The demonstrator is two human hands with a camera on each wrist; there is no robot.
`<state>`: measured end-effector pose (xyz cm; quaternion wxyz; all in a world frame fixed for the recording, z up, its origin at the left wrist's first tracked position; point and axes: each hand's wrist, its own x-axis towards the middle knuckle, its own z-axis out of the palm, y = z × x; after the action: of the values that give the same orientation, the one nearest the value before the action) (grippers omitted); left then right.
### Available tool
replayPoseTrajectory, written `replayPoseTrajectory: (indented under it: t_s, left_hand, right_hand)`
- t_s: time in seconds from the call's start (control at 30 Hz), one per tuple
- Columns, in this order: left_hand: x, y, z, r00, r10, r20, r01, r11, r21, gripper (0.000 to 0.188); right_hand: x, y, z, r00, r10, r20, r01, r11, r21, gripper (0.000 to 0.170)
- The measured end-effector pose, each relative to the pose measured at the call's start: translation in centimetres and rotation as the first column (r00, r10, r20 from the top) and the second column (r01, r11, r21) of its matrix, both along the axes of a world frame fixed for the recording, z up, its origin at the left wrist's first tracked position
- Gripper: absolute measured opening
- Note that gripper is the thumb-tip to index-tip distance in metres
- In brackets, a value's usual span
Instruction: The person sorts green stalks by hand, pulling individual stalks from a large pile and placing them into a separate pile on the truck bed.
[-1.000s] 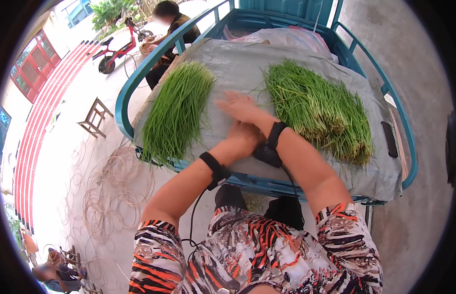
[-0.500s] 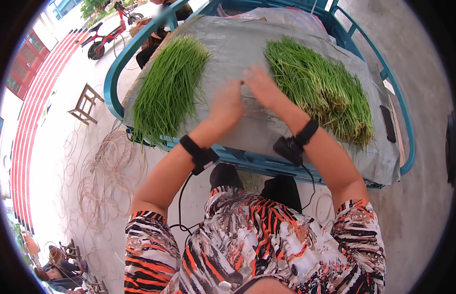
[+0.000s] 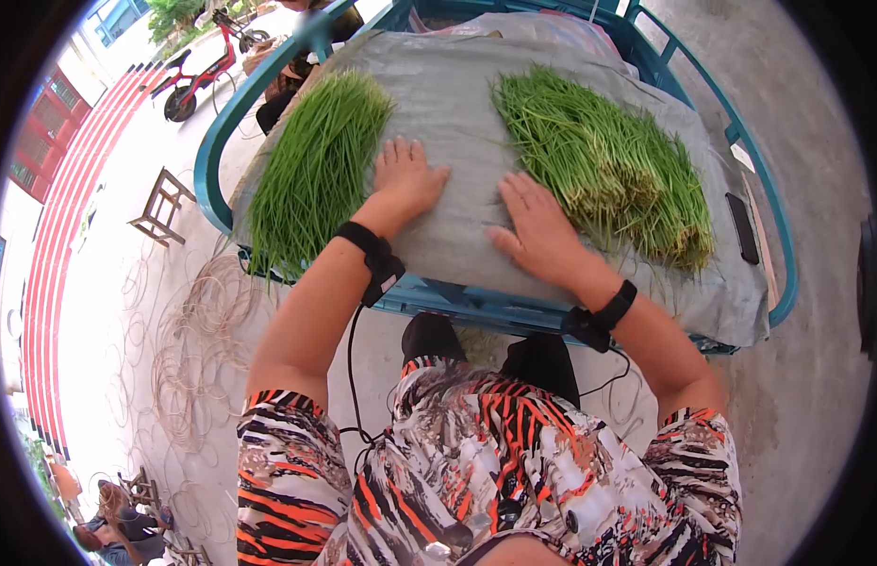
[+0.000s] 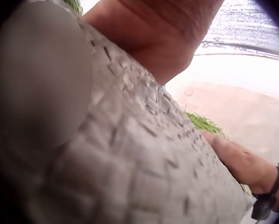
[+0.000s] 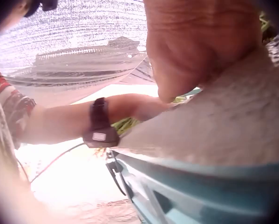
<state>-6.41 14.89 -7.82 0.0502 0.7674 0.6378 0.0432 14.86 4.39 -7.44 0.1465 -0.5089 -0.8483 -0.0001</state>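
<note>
Stalks (image 3: 321, 160) lie heaped in 2 places, green, pale-ended.

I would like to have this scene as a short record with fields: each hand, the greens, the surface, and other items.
Left hand: rests on the grey woven sheet, fingers spread
Right hand: rests on the same sheet
Held: nothing visible in either hand
Greens: left pile of thin stalks beside the left hand; right pile of thin stalks beside the right
Surface: sheet lies over a blue cart
Other: black phone, right of the right pile
</note>
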Motion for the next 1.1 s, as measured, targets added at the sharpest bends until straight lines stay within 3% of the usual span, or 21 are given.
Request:
replayPoseTrajectory:
  t_s: [0.03,0.1,0.13,0.23,0.27,0.3,0.37,0.43,0.47,0.57,0.63,0.73,0.83,0.93,1.03,1.1]
  left_hand:
    - [0.3,0.2,0.0,1.0,0.012,0.006,-0.011,1.0,-0.022,0.079]
    - [1.0,0.4,0.0,0.999,0.036,0.009,-0.035,0.997,-0.065,0.082]
    - [1.4,0.1,0.5,0.999,-0.028,0.021,0.029,0.995,-0.092,0.081]
    - [3.7,-1.4,1.2,0.967,-0.242,0.078,0.253,0.951,-0.18,0.078]
    - [4.7,-1.8,1.2,0.938,-0.327,0.113,0.345,0.914,-0.214,0.076]
    - [5.4,-2.6,1.8,0.865,-0.415,0.28,0.482,0.843,-0.239,0.074]
    - [6.6,-3.8,3.2,0.624,-0.512,0.59,0.73,0.652,-0.207,0.07]
    - [7.4,-2.2,0.1,0.694,-0.571,0.44,0.669,0.737,-0.098,0.067]
    - [7.6,-1.5,-1.0,0.727,-0.586,0.358,0.639,0.768,-0.039,0.066]
    - [4.5,-0.7,1.6,0.972,-0.234,0.04,0.236,0.969,-0.076,0.064]
    - [2.1,0.5,1.5,0.991,-0.114,-0.077,0.112,0.993,-0.024,0.067]
    - [1.0,0.0,2.4,0.998,0.02,-0.06,-0.026,0.993,-0.114,0.068]
    - [0.4,0.8,1.3,1.0,0.011,-0.025,-0.014,0.993,-0.119,0.069]
    - [-0.6,0.4,1.1,1.0,0.009,0.005,-0.009,1.0,-0.02,0.065]
    - [-1.2,-1.3,3.2,0.981,-0.031,-0.191,0.027,0.999,-0.026,0.055]
    - [-1.5,-2.0,3.2,0.985,-0.06,-0.163,0.069,0.996,0.048,0.047]
  right_hand:
    - [-0.5,-0.7,-0.1,0.993,0.067,0.094,-0.075,0.993,0.086,0.074]
    - [-0.9,-2.1,-0.1,0.994,0.079,0.08,-0.085,0.994,0.064,0.074]
    - [-1.0,-2.4,0.0,0.994,0.087,0.071,-0.09,0.995,0.05,0.074]
    - [1.0,-2.3,0.7,0.99,-0.142,-0.01,0.141,0.987,-0.079,0.072]
    - [1.4,-2.3,0.6,0.992,-0.125,-0.027,0.123,0.99,-0.073,0.071]
    - [1.7,-2.6,0.5,0.993,-0.108,-0.043,0.105,0.992,-0.067,0.071]
    - [1.8,-2.8,0.9,0.994,-0.1,-0.053,0.094,0.99,-0.101,0.069]
    - [1.6,-3.0,1.8,0.992,-0.118,-0.045,0.108,0.978,-0.176,0.068]
    - [1.7,-3.0,1.4,0.993,-0.104,-0.047,0.098,0.988,-0.116,0.068]
    - [1.9,-3.0,0.4,0.995,-0.077,-0.057,0.078,0.997,0.012,0.067]
    - [1.9,-3.0,0.4,0.995,-0.079,-0.065,0.081,0.996,0.025,0.066]
    - [1.7,-3.1,0.6,0.992,-0.087,-0.091,0.089,0.996,0.017,0.065]
    - [1.7,-3.3,1.0,0.989,-0.09,-0.116,0.092,0.996,0.011,0.063]
    - [1.6,-3.3,0.9,0.987,-0.089,-0.131,0.093,0.995,0.021,0.062]
    - [1.7,-3.3,0.8,0.989,-0.074,-0.131,0.079,0.996,0.036,0.061]
    - [1.7,-3.4,0.9,0.988,-0.068,-0.139,0.074,0.997,0.039,0.06]
